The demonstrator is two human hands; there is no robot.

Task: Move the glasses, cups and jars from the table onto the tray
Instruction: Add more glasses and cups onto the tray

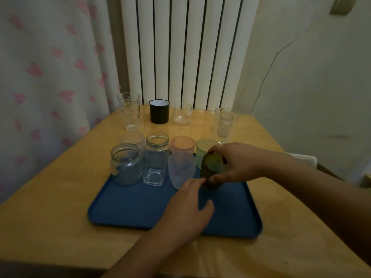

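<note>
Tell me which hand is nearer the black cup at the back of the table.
Right. The right hand grips the dark green glass on the tray, still well short of the black cup. The left hand hovers lower over the tray, farther from it.

Dark green glass [210,173] tilted over blue tray [130,209], jars, frosted cups beside, clear glasses behind

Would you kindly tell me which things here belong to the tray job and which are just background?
Job: tray; dark green glass in right hand; jars; frosted cups; black cup; clear glasses on table; left hand.
Background: radiator; curtain; wall cable.
</note>
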